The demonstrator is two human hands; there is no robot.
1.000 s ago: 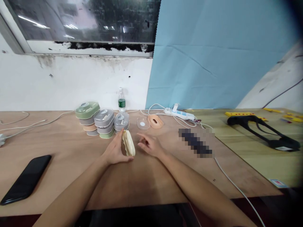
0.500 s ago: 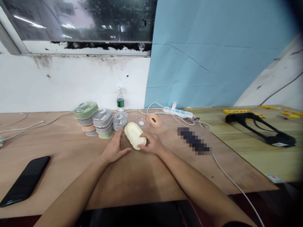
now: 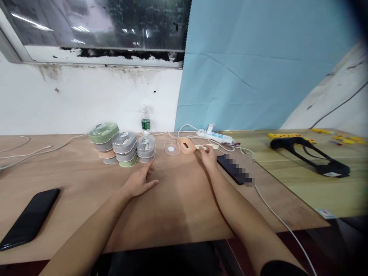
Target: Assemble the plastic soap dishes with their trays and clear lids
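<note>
A: Where is the cream dish found?

B: Toward the back of the table, just to the right of the peach lid and in front of the power strip. Only a thin strip of it is shown, and part is covered by the fingers of the right hand.

A: Is it pinched there?

B: That cannot be told. The dish is met by the fingertips at its near edge, but a firm grip is not clearly shown.

A: And how is the left hand held?

B: Nothing is gripped by it. The thumb is spread away from the fingers, and the index finger is pointed toward the small grey box. Whether the table is touched by the palm cannot be made out.

A: What is set around the hands?

B: A clear lid, marked with a white round sticker, is laid to the left of the peach lid. Farther left, beyond the small grey box, two taller stacks of boxes are placed, one topped in grey, the other in green. A bottle is stood upright near the wall. A dark phone, partly blurred by blocks, is laid near the right forearm; a black phone is left well apart, at the far left.
</note>
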